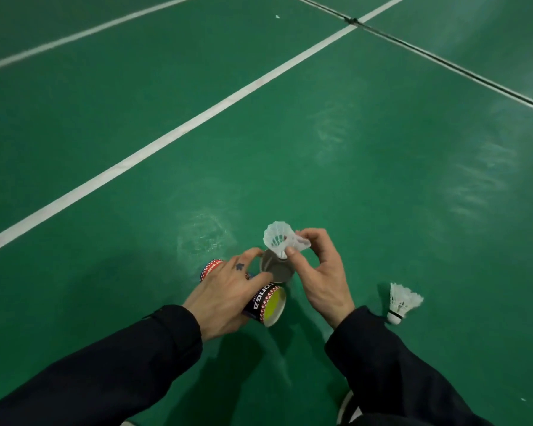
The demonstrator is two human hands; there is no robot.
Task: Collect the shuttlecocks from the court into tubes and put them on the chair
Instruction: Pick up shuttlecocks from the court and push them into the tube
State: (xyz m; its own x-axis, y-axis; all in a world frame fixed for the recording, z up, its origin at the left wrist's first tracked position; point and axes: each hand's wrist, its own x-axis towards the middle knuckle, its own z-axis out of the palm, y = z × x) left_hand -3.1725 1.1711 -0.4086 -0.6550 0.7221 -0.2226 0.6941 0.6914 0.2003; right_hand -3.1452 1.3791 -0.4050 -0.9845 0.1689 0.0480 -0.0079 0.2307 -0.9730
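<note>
Green court floor point(351, 179), white boundary lines point(179, 133) crossing it, a dark seam line point(450, 64) running across the upper right. The person bends over the floor, both arms in dark sleeves point(105, 373).

Left hand point(228, 296): fingers curled round a bundle of tubes held together. The nearest tube point(266, 305) is dark with white lettering and a red-and-white patterned band; its open mouth faces the camera, yellow showing inside. A second tube point(276, 269) sits just above it, mouth open, grey inside, steadied at its rim by the left fingers. A red-patterned tube end point(210, 267) peeks out behind the knuckles; whether it belongs to a third tube cannot be told.

Right hand point(317, 272): thumb and fingers pinch a white shuttlecock point(279, 238) by its skirt, which is crumpled on the right side. The cork end points down and touches the mouth of the grey-lined tube; the feathers are above the rim, not inside.

A second shuttlecock point(402, 302) lies on the floor just right of the right wrist, cork toward the person, skirt pointing away. Nothing touches it.

A dark shoe with a white edge point(348, 407) shows at the bottom of the frame between the sleeves
</note>
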